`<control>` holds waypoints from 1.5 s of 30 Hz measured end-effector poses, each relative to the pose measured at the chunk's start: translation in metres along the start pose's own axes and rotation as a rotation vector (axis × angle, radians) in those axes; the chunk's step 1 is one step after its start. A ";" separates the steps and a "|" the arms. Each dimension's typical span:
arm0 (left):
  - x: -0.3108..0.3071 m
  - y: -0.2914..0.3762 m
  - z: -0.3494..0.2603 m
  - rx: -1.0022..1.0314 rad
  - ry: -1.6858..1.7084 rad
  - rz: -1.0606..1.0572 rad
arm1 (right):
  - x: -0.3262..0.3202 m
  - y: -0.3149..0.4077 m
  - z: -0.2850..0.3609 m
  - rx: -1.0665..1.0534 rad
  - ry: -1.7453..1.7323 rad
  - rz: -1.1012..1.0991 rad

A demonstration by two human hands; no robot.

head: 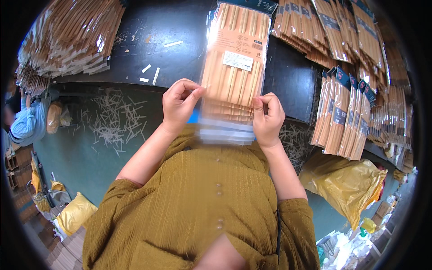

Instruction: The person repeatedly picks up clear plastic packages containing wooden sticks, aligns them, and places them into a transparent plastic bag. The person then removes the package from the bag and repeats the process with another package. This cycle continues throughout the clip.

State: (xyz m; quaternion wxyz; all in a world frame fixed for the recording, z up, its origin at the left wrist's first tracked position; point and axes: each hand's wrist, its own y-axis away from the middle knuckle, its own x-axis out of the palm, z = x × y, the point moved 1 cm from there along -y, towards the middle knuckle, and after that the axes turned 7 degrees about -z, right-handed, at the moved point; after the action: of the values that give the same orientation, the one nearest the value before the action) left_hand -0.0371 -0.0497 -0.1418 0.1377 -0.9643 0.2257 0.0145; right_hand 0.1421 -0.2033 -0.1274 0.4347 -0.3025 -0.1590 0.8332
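Note:
In front of me lies a flat pack of wooden chopsticks in a clear plastic sleeve, its orange backing card bearing print and a white label. It tops a fanned stack of similar packs, whose clear sleeve ends stick out towards my body. The thumb and forefinger of my left hand pinch the sleeve at its left edge. At the lower right corner, my right hand pinches the same sleeve between thumb and bent forefinger. Contact at the fingertips is partly hidden by the fingers.
A dark table carries white paper strips. Piled packs stand left and right. More strips litter the green floor. A yellow sack lies right; a person's blue sleeve shows left.

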 end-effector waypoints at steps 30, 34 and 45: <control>-0.006 -0.047 -0.026 -0.669 0.294 0.116 | -0.009 -0.027 -0.002 0.594 -0.014 0.054; -0.001 -0.054 -0.068 -0.590 0.448 0.198 | -0.029 -0.029 0.049 -0.380 0.385 0.000; 0.060 -0.023 -0.126 -0.379 0.497 0.470 | -0.078 -0.023 0.007 0.236 -0.282 -0.609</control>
State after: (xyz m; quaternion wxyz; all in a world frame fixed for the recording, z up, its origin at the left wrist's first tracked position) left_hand 0.0230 -0.0901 -0.0196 -0.1086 -0.8689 0.4601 -0.1468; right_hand 0.1863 -0.2538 -0.0809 0.6688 -0.0707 -0.2030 0.7117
